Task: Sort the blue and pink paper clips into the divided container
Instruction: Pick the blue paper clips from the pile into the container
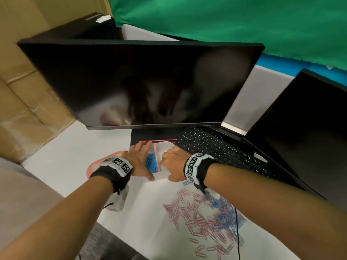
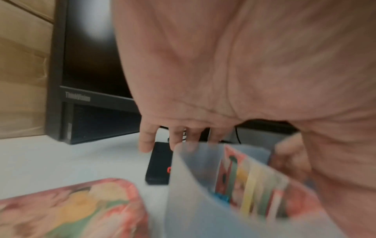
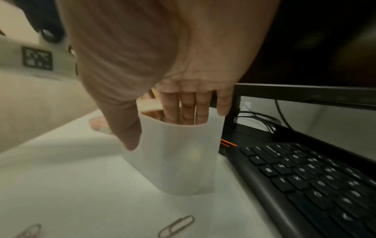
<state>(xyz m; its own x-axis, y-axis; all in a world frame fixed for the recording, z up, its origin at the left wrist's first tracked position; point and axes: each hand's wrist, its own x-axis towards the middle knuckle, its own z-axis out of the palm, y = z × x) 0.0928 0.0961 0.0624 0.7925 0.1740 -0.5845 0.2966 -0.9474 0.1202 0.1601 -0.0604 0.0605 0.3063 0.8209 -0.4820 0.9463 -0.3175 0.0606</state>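
Note:
A translucent white divided container [image 1: 161, 175] stands on the white table under the monitor. Blue paper clips [image 1: 151, 163] lie in its left compartment, beside a patterned divider [image 2: 244, 185]. My left hand [image 1: 139, 158] lies over that compartment, with straight, spread fingers [image 2: 175, 138] past the far left wall [image 2: 193, 177]. My right hand [image 1: 171, 164] pinches the container's near right wall [image 3: 179, 157], fingers [image 3: 187, 109] inside and thumb outside. A mixed pile of pink and blue clips [image 1: 202, 216] lies on the table below my right wrist.
A pink patterned lid [image 1: 95, 166] lies left of the container. The black monitor [image 1: 140, 81] overhangs it, and a black keyboard [image 1: 221, 149] runs close along its right side. A second dark screen [image 1: 309, 128] is at right, cardboard boxes [image 1: 22, 91] at left. Loose clips [image 3: 177, 225] lie nearby.

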